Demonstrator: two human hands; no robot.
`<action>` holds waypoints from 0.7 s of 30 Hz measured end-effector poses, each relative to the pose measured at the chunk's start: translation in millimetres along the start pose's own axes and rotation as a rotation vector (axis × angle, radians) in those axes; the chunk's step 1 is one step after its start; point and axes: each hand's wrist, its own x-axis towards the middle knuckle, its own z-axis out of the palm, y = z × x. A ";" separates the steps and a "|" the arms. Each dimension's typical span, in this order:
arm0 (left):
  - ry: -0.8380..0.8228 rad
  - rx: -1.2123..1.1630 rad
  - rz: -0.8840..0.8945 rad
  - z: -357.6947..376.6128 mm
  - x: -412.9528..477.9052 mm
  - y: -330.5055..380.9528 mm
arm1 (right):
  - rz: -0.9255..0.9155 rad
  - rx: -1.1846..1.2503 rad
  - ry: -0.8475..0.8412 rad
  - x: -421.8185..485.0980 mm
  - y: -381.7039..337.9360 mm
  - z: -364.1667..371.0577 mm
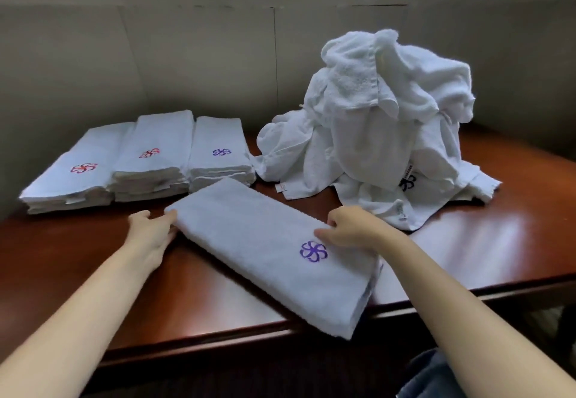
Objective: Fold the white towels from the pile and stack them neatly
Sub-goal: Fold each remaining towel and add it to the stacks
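A folded white towel (261, 248) with a purple flower logo lies slantwise on the brown table (486, 241), its near end over the front edge. My left hand (152, 232) grips the towel's far left edge. My right hand (349, 229) holds its right edge just above the logo, thumb on top. A tall pile of crumpled white towels (377, 126) stands at the back right. Three stacks of folded towels sit at the back left: two with red logos (74, 176) (152, 154) and one with a purple logo (218, 151).
Grey wall panels (187, 54) close off the back and left of the table. The table's front edge (249, 338) runs across below the towel. A bit of blue fabric (433, 376) shows at the bottom, under my right arm.
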 end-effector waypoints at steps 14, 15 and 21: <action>-0.391 0.202 0.114 13.2 -30.5 -19.7 | -0.129 1.100 -0.420 20.2 -40.8 5.5; -0.418 0.216 0.116 11.2 -28.9 -18.7 | -0.129 1.107 -0.450 22.9 -39.9 6.5; -0.535 0.258 0.147 3.4 -22.4 -11.7 | -0.162 1.043 -0.360 41.1 -43.6 13.7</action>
